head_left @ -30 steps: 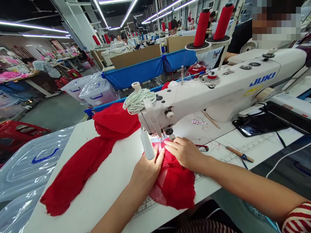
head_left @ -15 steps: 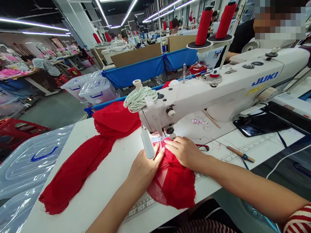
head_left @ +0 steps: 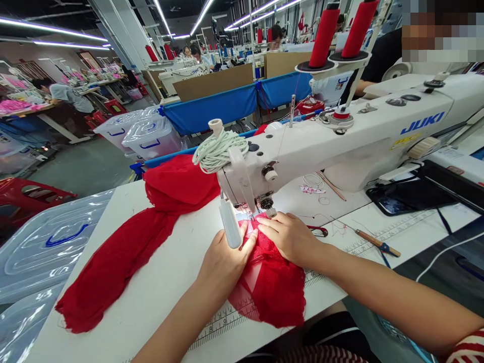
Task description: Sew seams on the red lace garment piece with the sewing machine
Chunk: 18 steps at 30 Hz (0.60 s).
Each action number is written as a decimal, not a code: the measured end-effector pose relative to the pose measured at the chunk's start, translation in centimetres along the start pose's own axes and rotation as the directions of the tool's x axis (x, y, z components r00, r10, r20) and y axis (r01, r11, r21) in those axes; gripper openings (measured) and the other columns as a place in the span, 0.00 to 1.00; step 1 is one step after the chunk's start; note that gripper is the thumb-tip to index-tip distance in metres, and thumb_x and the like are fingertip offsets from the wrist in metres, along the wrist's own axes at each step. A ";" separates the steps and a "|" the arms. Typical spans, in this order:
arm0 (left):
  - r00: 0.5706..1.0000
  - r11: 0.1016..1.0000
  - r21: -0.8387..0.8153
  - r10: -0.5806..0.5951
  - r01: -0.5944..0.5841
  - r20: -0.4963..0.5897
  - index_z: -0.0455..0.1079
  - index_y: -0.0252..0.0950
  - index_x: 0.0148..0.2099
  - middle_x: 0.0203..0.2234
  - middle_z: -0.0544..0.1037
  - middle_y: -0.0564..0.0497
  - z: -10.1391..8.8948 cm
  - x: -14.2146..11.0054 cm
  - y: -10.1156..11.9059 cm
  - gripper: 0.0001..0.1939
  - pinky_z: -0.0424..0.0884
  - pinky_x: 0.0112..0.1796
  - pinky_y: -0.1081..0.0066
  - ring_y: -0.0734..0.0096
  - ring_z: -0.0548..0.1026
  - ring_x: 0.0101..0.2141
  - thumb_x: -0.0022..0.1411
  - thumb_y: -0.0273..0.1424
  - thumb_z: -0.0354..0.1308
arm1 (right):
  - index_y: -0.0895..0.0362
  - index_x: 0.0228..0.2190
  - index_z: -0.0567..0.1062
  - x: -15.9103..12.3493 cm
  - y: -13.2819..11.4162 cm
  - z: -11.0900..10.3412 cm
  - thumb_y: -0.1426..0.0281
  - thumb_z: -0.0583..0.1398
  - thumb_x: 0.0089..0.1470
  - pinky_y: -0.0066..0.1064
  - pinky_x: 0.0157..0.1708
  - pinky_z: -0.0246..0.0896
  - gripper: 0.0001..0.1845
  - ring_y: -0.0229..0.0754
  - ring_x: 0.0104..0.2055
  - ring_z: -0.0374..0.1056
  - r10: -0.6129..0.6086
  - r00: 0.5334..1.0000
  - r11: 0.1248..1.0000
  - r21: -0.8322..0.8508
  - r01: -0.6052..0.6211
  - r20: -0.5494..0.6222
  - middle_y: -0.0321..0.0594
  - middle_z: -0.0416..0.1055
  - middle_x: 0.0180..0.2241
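A piece of sheer red lace fabric [head_left: 282, 297] lies under the needle area of a white sewing machine [head_left: 321, 146], its lower part spread over the table's printed ruler. My left hand [head_left: 225, 259] holds the fabric from the left, thumb along its edge; a pale hanging piece [head_left: 230, 227] on the machine hides some of its fingers. From the right, my right hand [head_left: 293, 237] presses the same fabric with bent fingers close to the presser foot. The needle tip is too small to make out.
Bunched red cloth [head_left: 121, 257] stretches along the table's left side. To the right are an awl [head_left: 372, 241], red-handled snips [head_left: 318, 231] and a phone [head_left: 397, 199]. Red thread cones [head_left: 324, 38] stand behind the machine. Clear plastic boxes [head_left: 147, 138] sit beyond the table.
The view has shifted slightly, so the machine appears a little farther right. Both hands keep nearly the same place on the lace fabric, which shows little movement.
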<state>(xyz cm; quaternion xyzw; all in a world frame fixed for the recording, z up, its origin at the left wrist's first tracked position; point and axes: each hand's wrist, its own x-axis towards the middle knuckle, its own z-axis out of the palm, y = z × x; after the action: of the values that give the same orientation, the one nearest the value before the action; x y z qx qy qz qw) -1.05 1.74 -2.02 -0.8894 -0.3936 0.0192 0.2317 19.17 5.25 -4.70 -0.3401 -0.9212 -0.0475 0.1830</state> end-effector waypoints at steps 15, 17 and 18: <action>0.993 0.989 -0.142 -0.054 0.039 -0.106 0.69 0.36 0.46 0.38 0.77 0.47 -0.4 0.4 -0.6 0.23 0.69 0.36 0.62 0.64 0.74 0.35 0.59 0.11 0.40 | 0.64 0.44 0.73 0.0 -0.3 0.1 0.81 0.50 0.54 0.38 0.35 0.58 0.18 0.47 0.38 0.59 0.018 1.000 1.000 -0.001 -0.018 -0.007 0.48 0.72 0.48; 0.992 0.989 -0.144 -0.055 0.038 -0.111 0.69 0.36 0.47 0.35 0.77 0.47 -0.5 0.3 -0.8 0.23 0.69 0.36 0.62 0.64 0.74 0.34 0.59 0.12 0.40 | 0.63 0.44 0.73 0.0 -0.3 0.1 0.80 0.50 0.54 0.38 0.35 0.59 0.18 0.47 0.38 0.60 0.017 1.000 1.000 0.002 -0.017 -0.001 0.49 0.71 0.48; 0.993 0.988 -0.151 -0.052 0.035 -0.110 0.69 0.36 0.47 0.34 0.77 0.47 -0.6 0.3 -0.9 0.23 0.69 0.35 0.62 0.64 0.74 0.33 0.60 0.12 0.39 | 0.63 0.44 0.73 0.0 -0.4 0.1 0.80 0.50 0.54 0.38 0.35 0.59 0.18 0.47 0.38 0.60 0.015 1.000 1.000 0.005 -0.015 0.005 0.49 0.71 0.49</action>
<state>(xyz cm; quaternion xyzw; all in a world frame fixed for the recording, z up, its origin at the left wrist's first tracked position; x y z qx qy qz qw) -1.29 2.23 -1.08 -0.8950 -0.3997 -0.0657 0.1871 18.92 4.99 -4.73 -0.3465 -0.9192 -0.0433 0.1821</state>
